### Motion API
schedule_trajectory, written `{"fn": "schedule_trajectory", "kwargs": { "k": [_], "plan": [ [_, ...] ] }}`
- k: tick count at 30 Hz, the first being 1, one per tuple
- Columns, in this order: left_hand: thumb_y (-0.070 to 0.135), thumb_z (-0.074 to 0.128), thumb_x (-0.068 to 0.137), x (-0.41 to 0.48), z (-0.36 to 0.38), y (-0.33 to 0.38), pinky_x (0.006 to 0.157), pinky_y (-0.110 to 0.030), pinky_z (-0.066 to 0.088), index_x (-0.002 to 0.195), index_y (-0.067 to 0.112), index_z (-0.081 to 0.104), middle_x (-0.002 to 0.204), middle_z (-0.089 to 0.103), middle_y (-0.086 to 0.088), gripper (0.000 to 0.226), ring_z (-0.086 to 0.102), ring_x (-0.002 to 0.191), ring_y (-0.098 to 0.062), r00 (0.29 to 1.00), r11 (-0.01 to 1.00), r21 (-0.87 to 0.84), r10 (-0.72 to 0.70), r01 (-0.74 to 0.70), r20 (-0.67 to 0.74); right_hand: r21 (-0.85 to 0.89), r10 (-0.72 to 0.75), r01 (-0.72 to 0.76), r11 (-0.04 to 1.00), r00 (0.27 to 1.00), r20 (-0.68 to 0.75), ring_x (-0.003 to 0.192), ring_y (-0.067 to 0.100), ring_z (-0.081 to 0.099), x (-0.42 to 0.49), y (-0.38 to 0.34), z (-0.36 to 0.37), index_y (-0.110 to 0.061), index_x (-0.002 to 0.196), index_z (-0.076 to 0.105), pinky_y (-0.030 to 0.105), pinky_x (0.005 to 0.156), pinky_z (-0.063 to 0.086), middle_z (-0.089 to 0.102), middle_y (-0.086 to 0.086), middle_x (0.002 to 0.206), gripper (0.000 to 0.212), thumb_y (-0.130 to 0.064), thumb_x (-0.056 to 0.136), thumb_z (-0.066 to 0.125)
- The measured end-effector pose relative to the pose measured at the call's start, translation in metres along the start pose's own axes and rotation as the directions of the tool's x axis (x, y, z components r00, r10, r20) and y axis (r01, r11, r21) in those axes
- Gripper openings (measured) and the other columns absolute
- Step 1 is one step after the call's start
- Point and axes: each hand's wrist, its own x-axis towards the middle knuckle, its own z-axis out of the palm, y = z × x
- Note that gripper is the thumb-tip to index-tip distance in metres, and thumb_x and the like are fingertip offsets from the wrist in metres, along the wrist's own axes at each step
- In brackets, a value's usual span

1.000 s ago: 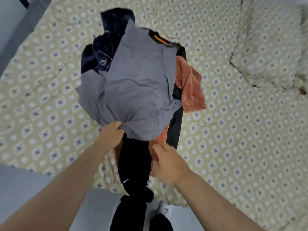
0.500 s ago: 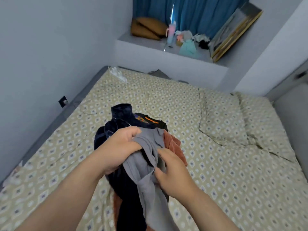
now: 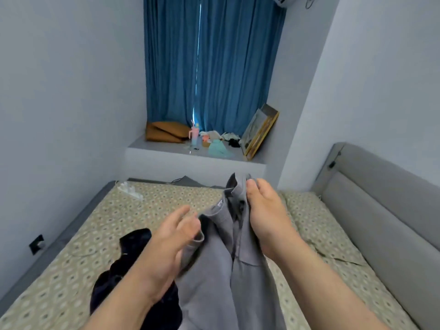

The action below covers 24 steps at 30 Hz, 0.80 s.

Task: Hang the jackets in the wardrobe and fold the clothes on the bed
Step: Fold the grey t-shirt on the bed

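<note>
The bed [image 3: 76, 270] wears a beige diamond-print sheet. Above it hangs a plain grey garment [image 3: 226, 270], creased, collar uppermost. A dark navy garment [image 3: 133, 241] lies crumpled on the sheet. Right hand [image 3: 266, 215] pinches the grey collar; left hand [image 3: 176, 236], fingers loosely spread, touches its edge

Hidden and cropped parts of the scene

The grey garment [image 3: 223, 270] runs off the bottom edge and covers the right hand's [image 3: 269, 217] fingertips; both forearms hide part of the dark clothes [image 3: 114, 282]. Small ledge items [image 3: 214, 141] are too tiny to identify.
</note>
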Motion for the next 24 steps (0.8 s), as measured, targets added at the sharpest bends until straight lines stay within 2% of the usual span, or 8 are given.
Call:
{"fn": "schedule_trajectory", "kwargs": {
  "k": [4,6,9,11,13,17,21,24],
  "plan": [
    [0.003,0.078,0.075,-0.002,0.017,-0.020,0.055,-0.025,0.049,0.112,0.004,0.063,0.082,0.069,-0.006,0.040,0.065,0.065,-0.019,0.982,0.976,0.162,-0.162,0.144,0.101,0.174,0.028,-0.035,0.984,0.999,0.044,0.078,0.004,0.067,-0.001,-0.036,-0.029,-0.012,0.096,0.070,0.018,0.067,0.053,0.075,-0.004,0.088,0.036,-0.036,0.105,0.044],
    [0.003,0.074,0.065,0.000,0.027,-0.019,0.060,-0.031,0.040,0.114,0.000,0.063,0.082,0.060,-0.017,0.050,0.054,0.068,-0.024,0.953,0.964,0.029,-0.266,0.264,0.147,0.277,0.046,-0.085,0.957,0.989,0.141,0.094,0.015,0.071,-0.003,-0.048,-0.043,-0.013,0.109,0.070,0.026,0.075,0.057,0.076,0.004,0.103,0.049,-0.055,0.098,0.048],
    [0.002,0.054,0.080,0.014,0.042,0.003,0.076,-0.039,0.051,0.110,0.001,0.066,0.101,0.071,-0.018,0.032,0.066,0.086,-0.027,0.996,0.981,-0.175,-0.084,0.089,0.037,0.192,-0.076,0.026,0.981,0.962,0.261,0.116,0.019,0.065,-0.005,-0.057,-0.072,-0.016,0.133,0.054,0.034,0.095,0.053,0.068,0.005,0.126,0.092,-0.072,0.064,0.077],
    [0.000,0.043,0.094,0.025,0.055,0.035,0.080,-0.037,0.060,0.107,0.005,0.067,0.101,0.075,-0.014,0.027,0.073,0.089,-0.022,0.996,0.967,-0.238,0.089,-0.090,-0.015,-0.085,-0.115,0.146,0.986,0.950,0.290,0.122,0.005,0.059,-0.004,-0.059,-0.096,-0.030,0.139,0.044,0.022,0.100,0.047,0.061,-0.013,0.133,0.099,-0.047,0.052,0.089],
    [0.004,0.040,0.100,0.041,0.064,0.066,0.079,-0.034,0.061,0.109,0.008,0.066,0.101,0.076,-0.012,0.028,0.073,0.090,-0.021,0.977,0.955,-0.205,0.209,-0.212,-0.036,-0.405,-0.142,0.239,0.883,0.957,0.255,0.117,-0.007,0.056,-0.001,-0.060,-0.117,-0.042,0.134,0.044,0.009,0.093,0.043,0.058,-0.026,0.124,0.077,-0.022,0.067,0.076],
    [0.009,0.047,0.100,0.072,0.084,0.118,0.086,-0.035,0.051,0.097,0.015,0.069,0.099,0.073,-0.007,0.023,0.067,0.093,-0.020,0.899,0.900,0.137,0.428,-0.414,-0.093,-0.427,-0.162,0.184,0.885,0.983,0.088,0.092,0.001,0.059,0.016,-0.062,-0.150,-0.029,0.105,0.065,0.018,0.080,0.045,0.068,-0.016,0.096,0.043,0.006,0.092,0.044],
    [0.024,0.049,0.100,0.102,0.101,0.154,0.072,-0.036,0.042,0.091,0.010,0.059,0.088,0.062,-0.002,0.020,0.055,0.081,-0.019,0.765,0.540,0.688,0.643,-0.485,0.034,-0.559,-0.136,0.188,0.808,0.982,0.135,0.078,0.012,0.051,0.040,-0.074,-0.179,-0.010,0.084,0.065,0.033,0.071,0.036,0.063,0.000,0.078,0.031,0.004,0.096,0.041],
    [0.030,0.046,0.101,0.113,0.113,0.176,0.062,-0.033,0.037,0.081,0.015,0.050,0.080,0.055,0.001,0.025,0.050,0.074,-0.014,0.683,0.328,0.795,0.717,-0.510,0.143,-0.617,-0.100,0.132,0.776,0.991,0.087,0.073,0.014,0.059,0.050,-0.083,-0.200,-0.017,0.074,0.067,0.032,0.068,0.041,0.069,-0.003,0.074,0.037,-0.004,0.098,0.041]
  ]
}}
